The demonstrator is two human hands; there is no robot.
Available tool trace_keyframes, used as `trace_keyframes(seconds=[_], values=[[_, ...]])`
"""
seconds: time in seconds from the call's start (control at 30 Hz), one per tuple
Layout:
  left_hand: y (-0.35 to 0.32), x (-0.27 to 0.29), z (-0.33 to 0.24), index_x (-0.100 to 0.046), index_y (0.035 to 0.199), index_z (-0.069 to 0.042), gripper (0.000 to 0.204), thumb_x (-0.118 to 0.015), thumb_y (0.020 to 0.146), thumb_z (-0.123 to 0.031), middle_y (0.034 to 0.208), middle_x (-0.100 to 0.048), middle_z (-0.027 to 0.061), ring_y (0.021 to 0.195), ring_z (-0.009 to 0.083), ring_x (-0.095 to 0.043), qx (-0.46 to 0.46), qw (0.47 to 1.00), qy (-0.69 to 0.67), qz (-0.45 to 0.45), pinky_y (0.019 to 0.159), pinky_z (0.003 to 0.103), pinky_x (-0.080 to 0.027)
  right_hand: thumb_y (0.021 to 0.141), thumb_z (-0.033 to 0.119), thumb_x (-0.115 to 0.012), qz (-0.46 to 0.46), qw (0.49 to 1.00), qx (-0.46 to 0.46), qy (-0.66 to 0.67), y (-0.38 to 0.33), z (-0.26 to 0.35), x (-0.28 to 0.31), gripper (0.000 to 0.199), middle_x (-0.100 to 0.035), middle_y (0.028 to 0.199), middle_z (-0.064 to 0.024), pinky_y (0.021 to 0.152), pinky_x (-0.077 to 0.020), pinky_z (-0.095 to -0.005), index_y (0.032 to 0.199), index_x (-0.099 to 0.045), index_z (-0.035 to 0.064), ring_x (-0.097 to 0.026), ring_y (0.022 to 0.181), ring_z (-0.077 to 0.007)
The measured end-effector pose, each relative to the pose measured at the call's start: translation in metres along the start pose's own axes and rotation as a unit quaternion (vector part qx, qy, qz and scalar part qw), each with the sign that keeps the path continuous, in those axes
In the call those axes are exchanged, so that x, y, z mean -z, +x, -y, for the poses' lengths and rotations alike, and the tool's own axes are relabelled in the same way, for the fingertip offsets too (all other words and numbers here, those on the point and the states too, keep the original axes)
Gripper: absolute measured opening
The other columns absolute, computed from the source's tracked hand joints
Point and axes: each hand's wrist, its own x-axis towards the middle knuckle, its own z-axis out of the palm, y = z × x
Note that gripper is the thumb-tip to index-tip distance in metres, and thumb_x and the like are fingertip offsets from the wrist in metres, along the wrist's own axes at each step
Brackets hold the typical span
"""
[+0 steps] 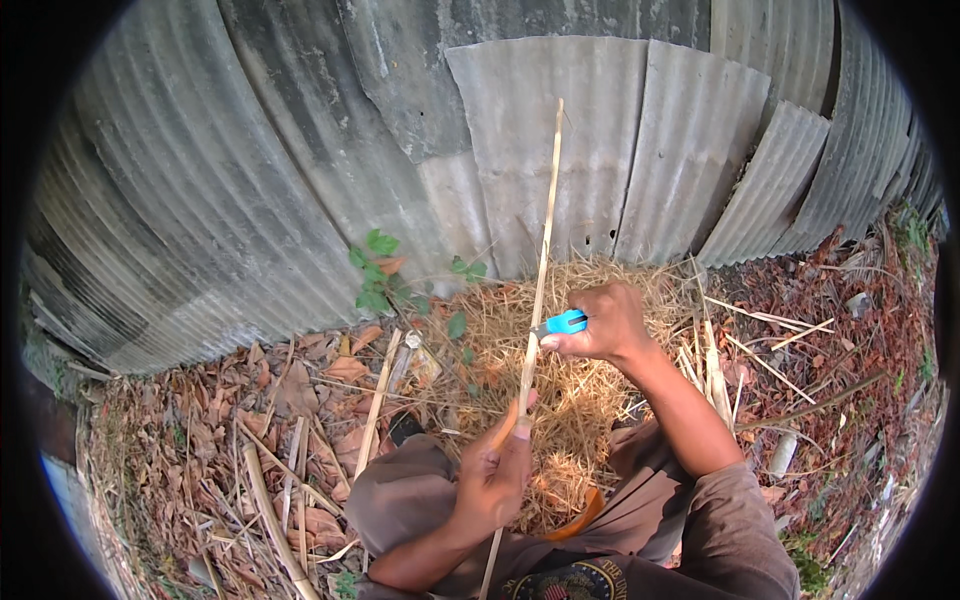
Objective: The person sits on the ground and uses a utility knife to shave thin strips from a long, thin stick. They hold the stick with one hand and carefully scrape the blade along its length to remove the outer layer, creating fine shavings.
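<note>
A long, thin, pale strip, which looks like split bamboo (549,220), slants upward in front of me, its far tip against the backdrop of the grey wall. My left hand (495,468) is closed around its lower part, and the near end runs down past my lap. My right hand (610,320) grips a blue-handled cutter knife (566,323). The knife's blade end meets the strip a little above my left hand, with my right thumb close beside it. A heap of pale shavings (570,440) lies below both hands, between my legs.
Overlapping grey corrugated sheets (560,150) form a wall ahead. A small green plant (375,280) grows at its foot. Bamboo pieces (275,520) lie among dry leaves (295,390) on the left; more thin strips (770,365) are scattered on the right, near a whitish cylinder (783,455).
</note>
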Motion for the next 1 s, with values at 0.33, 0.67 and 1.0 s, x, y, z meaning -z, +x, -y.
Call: trace_keyframes(seconds=[0.33, 0.67, 1.0], values=[[-0.008, 0.003, -0.005, -0.036, 0.139, 0.003, 0.044, -0.038, 0.103, -0.023, 0.051, -0.042, -0.0014, 0.040, 0.0037, -0.034, 0.027, 0.998, -0.026, 0.042, 0.038, 0.020, -0.029, 0.069, 0.079, -0.056, -0.035, 0.996, -0.062, 0.058, -0.008, -0.009, 0.028, 0.072, -0.048, 0.041, -0.0068, 0.040, -0.0393, -0.0389, 0.049, -0.056, 0.0094, -0.052, 0.038, -0.0265], [-0.004, -0.001, -0.007, -0.039, 0.134, 0.003, 0.043, -0.036, 0.103, -0.026, 0.047, -0.039, 0.0006, 0.036, 0.0068, -0.029, 0.078, 0.989, -0.126, 0.025, 0.043, 0.024, -0.032, 0.068, 0.077, -0.057, 0.034, 0.996, 0.018, 0.085, -0.015, 0.021, 0.012, 0.072, -0.042, 0.041, -0.0058, 0.038, -0.0342, -0.0399, 0.046, -0.044, 0.0094, -0.045, 0.036, -0.0274], [-0.016, -0.012, 0.011, -0.038, 0.135, 0.004, 0.043, -0.035, 0.103, -0.025, 0.047, -0.037, 0.0004, 0.039, 0.0065, -0.028, 0.087, 0.987, -0.119, 0.066, 0.046, 0.025, -0.031, 0.068, 0.078, -0.057, -0.057, 0.991, -0.117, -0.014, 0.003, -0.036, 0.018, 0.073, -0.050, 0.042, -0.0089, 0.041, -0.0417, -0.0394, 0.050, -0.057, 0.0069, -0.055, 0.042, -0.0300]])
